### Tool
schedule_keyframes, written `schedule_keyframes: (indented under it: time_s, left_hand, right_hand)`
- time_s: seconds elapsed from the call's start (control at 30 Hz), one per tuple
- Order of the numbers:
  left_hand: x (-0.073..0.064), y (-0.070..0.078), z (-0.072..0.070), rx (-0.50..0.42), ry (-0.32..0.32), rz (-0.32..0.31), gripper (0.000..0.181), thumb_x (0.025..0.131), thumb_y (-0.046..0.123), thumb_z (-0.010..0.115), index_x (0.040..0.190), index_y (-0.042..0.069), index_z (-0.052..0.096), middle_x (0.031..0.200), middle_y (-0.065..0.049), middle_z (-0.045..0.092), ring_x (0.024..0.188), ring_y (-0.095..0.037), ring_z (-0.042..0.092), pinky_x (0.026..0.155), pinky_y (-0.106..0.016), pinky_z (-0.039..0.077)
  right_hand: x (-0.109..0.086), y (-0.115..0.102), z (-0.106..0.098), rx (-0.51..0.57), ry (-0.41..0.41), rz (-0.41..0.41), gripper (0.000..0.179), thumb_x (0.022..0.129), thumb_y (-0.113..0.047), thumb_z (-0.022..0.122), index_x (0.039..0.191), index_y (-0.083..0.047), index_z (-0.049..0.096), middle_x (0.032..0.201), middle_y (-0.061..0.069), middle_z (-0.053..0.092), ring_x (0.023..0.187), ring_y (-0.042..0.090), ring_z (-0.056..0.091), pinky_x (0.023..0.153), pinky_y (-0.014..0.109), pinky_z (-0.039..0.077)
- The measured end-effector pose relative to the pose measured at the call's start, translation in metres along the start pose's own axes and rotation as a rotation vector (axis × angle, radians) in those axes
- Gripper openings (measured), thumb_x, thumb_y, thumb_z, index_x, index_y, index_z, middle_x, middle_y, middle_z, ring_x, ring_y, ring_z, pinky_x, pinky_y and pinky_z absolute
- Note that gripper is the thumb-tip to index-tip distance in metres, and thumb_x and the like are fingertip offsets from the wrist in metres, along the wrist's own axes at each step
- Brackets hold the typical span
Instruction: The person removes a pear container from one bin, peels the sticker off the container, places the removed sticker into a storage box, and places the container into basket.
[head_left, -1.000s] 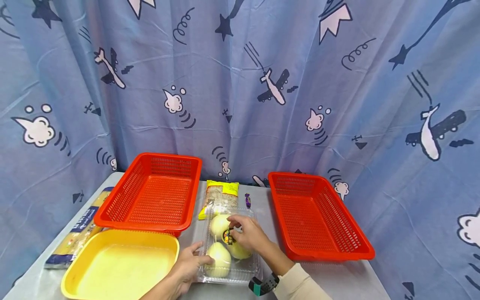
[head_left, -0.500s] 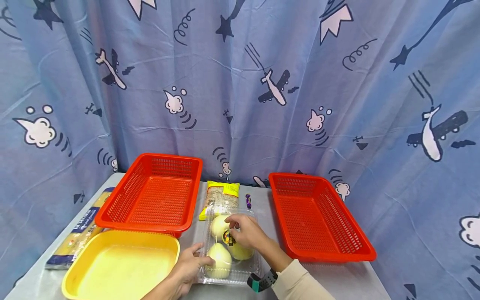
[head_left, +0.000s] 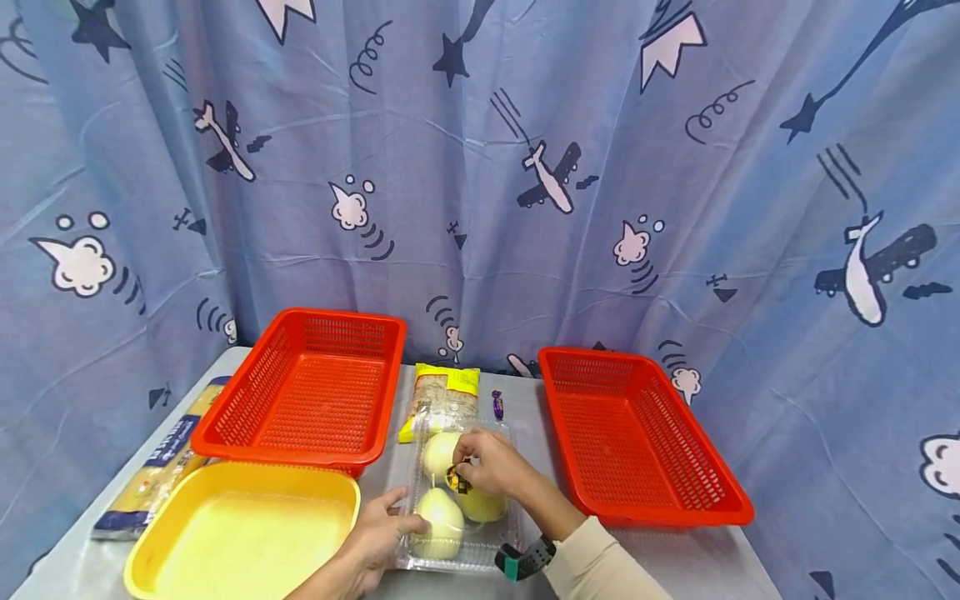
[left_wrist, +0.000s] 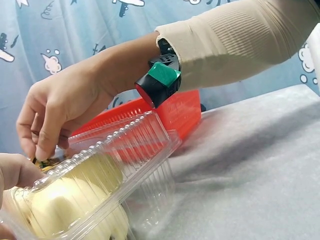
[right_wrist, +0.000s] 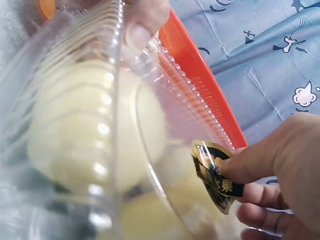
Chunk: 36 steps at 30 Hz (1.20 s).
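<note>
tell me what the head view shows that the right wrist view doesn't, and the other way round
Only the head view: the long packet at the table's left edge, the yellow bag, the small purple wrapper and the beige sleeve.

Only the right wrist view: readable printed characters on the label; from the head they are too small to make out.

Both: the clear box with pale yellow fruit, both hands (left hand, right hand), a red basket and the blue curtain.

Right sleeve (left_wrist: 215, 50) beige, partly ribbed; wristband (left_wrist: 158, 86) black; patch (left_wrist: 165, 74) green
</note>
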<state>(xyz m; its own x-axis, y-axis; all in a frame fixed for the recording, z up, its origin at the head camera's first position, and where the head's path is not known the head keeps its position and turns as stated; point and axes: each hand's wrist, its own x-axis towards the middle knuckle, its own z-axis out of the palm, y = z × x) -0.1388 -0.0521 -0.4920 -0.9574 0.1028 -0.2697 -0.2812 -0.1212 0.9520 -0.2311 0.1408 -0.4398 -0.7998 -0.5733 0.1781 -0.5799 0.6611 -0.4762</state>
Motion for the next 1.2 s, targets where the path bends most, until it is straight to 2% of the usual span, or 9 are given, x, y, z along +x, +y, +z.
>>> schedule_keyframes:
  time_s: [0.17,0.33,0.47,0.6,0.8,0.93,1.07,1.2]
  left_hand:
    - [0.000,-0.001,0.000,-0.008,0.002,0.002,0.086,0.074,0.000,0.069,0.144,-0.015,0.021,0.116,-0.028,0.047,0.096,-0.030,0.054,0.072,-0.041,0.054]
    - [0.000,-0.001,0.000,-0.008,-0.001,0.002,0.086,0.075,0.000,0.069,0.144,-0.015,0.020,0.119,-0.030,0.046,0.098,-0.031,0.054,0.073,-0.041,0.054]
    - [-0.001,-0.001,0.001,-0.005,0.001,0.005,0.086,0.074,0.000,0.069,0.144,-0.015,0.021,0.117,-0.029,0.047,0.097,-0.030,0.054,0.073,-0.041,0.054]
    - [-0.001,-0.001,0.001,-0.008,0.001,-0.003,0.087,0.074,-0.001,0.069,0.145,-0.015,0.021,0.115,-0.028,0.047,0.095,-0.030,0.055,0.071,-0.040,0.054]
    - [-0.001,0.000,0.002,0.001,0.005,-0.013,0.086,0.074,0.001,0.069,0.145,-0.014,0.022,0.117,-0.029,0.046,0.097,-0.031,0.053,0.072,-0.040,0.053]
    - [-0.002,0.000,0.002,-0.004,0.001,-0.005,0.087,0.073,0.000,0.069,0.144,-0.015,0.021,0.116,-0.028,0.048,0.095,-0.030,0.054,0.072,-0.041,0.054]
    - [-0.002,-0.001,0.002,-0.008,-0.001,0.007,0.088,0.073,0.000,0.069,0.144,-0.015,0.020,0.114,-0.027,0.047,0.094,-0.029,0.055,0.073,-0.040,0.054]
    - [-0.001,-0.001,0.001,-0.006,0.005,0.009,0.088,0.073,0.000,0.069,0.145,-0.015,0.020,0.115,-0.028,0.046,0.095,-0.031,0.054,0.073,-0.041,0.054]
  right_hand:
    - [-0.002,0.000,-0.002,0.047,-0.034,-0.002,0.018,0.079,0.003,0.069,0.076,-0.014,0.063,0.073,-0.006,0.053,0.070,0.014,0.052,0.063,0.027,0.045]
    - [-0.004,0.003,-0.002,0.053,0.008,-0.131,0.023,0.077,0.010,0.066,0.082,-0.012,0.065,0.069,-0.004,0.051,0.064,0.010,0.046,0.058,0.024,0.041]
    - [-0.005,0.008,-0.004,0.087,0.023,-0.233,0.023,0.078,0.011,0.066,0.082,-0.011,0.067,0.073,-0.003,0.055,0.068,0.010,0.049,0.060,0.023,0.044]
    - [-0.007,0.012,-0.007,0.163,0.008,-0.274,0.021,0.080,0.012,0.066,0.078,-0.009,0.070,0.075,-0.002,0.059,0.067,0.007,0.049,0.059,0.021,0.044]
    - [-0.009,0.019,-0.012,0.287,0.029,-0.218,0.017,0.080,0.011,0.068,0.082,-0.004,0.075,0.078,0.001,0.065,0.066,0.007,0.050,0.057,0.020,0.044]
    - [-0.015,0.023,-0.012,0.451,0.068,-0.136,0.013,0.082,0.011,0.066,0.090,0.005,0.074,0.086,0.013,0.069,0.065,0.012,0.055,0.056,0.022,0.048]
    - [-0.023,0.024,-0.010,0.655,0.107,-0.017,0.013,0.085,0.009,0.065,0.097,0.013,0.070,0.094,0.024,0.067,0.065,0.014,0.058,0.057,0.029,0.054]
    - [-0.029,0.024,-0.006,0.796,0.129,0.066,0.018,0.086,0.008,0.065,0.102,0.016,0.066,0.098,0.027,0.066,0.068,0.014,0.061,0.062,0.031,0.055]
